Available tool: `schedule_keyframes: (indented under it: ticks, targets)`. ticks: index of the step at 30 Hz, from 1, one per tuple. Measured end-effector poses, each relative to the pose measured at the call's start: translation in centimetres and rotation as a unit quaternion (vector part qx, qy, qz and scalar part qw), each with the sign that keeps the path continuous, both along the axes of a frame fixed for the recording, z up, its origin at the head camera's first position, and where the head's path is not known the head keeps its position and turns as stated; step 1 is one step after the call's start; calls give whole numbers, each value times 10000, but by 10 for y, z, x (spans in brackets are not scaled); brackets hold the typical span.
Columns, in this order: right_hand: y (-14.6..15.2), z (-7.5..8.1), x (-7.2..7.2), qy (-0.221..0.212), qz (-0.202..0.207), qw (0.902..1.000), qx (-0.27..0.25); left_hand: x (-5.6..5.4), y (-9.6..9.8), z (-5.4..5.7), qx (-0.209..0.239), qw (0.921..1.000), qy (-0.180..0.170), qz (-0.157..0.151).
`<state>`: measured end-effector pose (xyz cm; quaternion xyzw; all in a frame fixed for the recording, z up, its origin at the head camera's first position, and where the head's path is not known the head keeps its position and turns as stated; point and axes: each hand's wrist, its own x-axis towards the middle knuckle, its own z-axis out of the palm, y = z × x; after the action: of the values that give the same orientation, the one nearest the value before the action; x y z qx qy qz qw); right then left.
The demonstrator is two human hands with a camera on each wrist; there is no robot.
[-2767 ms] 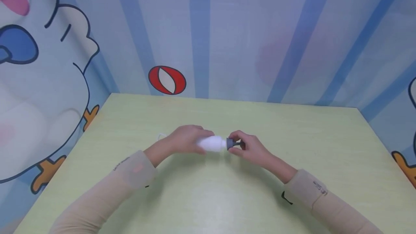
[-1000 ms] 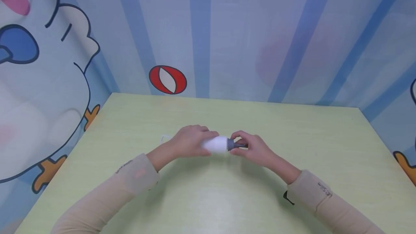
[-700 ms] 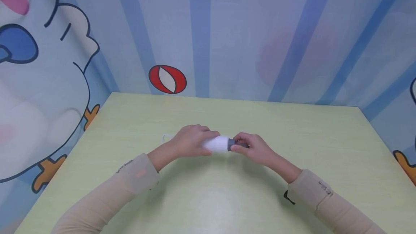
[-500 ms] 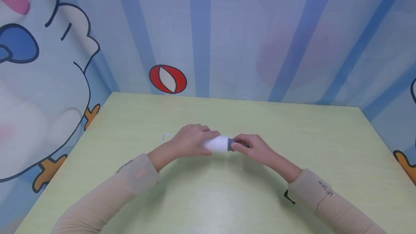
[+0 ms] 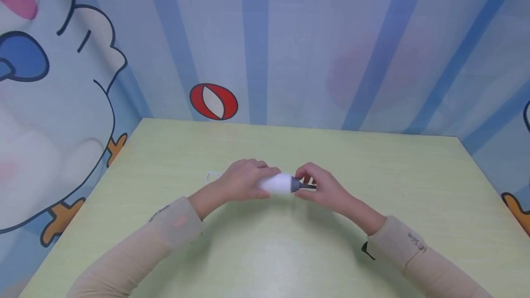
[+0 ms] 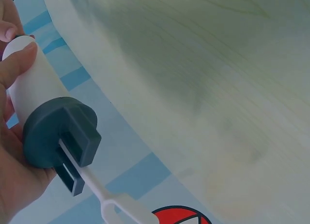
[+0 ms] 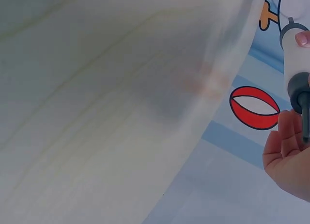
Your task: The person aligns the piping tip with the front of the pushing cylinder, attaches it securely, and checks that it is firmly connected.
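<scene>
Held level over the table in the head view is a piping syringe with a white barrel [image 5: 279,183]. My left hand [image 5: 244,180] grips it from behind, thumb and fingers round the barrel. In the left wrist view, its dark grey end cap [image 6: 46,134] has two slotted lugs, and a white plunger rod [image 6: 94,185] with a forked handle sticks out. At the other end, a dark grey tapered nozzle [image 5: 295,184] sits against the barrel. My right hand [image 5: 325,187] pinches the nozzle's wide base between thumb and fingers, its thin tip pointing into the palm.
Beneath the hands is a pale green table [image 5: 265,243]. Its far edge meets a blue striped backdrop [image 5: 290,49] printed with a red ball shape [image 5: 213,101]. A cartoon-printed panel [image 5: 49,141] rises along the left side.
The nozzle was a gap away from the barrel with a white neck showing; now it meets the barrel. Both hands shifted slightly right. My right fingers closed along the nozzle, then spread round its base again.
</scene>
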<state>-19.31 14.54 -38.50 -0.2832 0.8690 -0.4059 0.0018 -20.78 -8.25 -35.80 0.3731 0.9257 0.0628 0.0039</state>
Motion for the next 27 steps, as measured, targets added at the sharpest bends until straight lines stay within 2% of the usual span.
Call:
schedule_keyframes:
  ticks: [7, 13, 21, 27]
  targets:
    - [0, -1, -1, -156, -65, 9999, 4, 0, -2, -2, 25, 9999, 112, -96]
    - [2, 0, -1, -606, -15, 9982, 24, -1, -2, -3, 40, 9998, 130, -117]
    - [-1, -1, 0, -137, -38, 9997, 199, -1, -3, -5, -16, 9998, 178, -69]
    - [-3, -2, 0, 13, -35, 9999, 98, -2, -2, -5, 29, 9997, 203, -94]
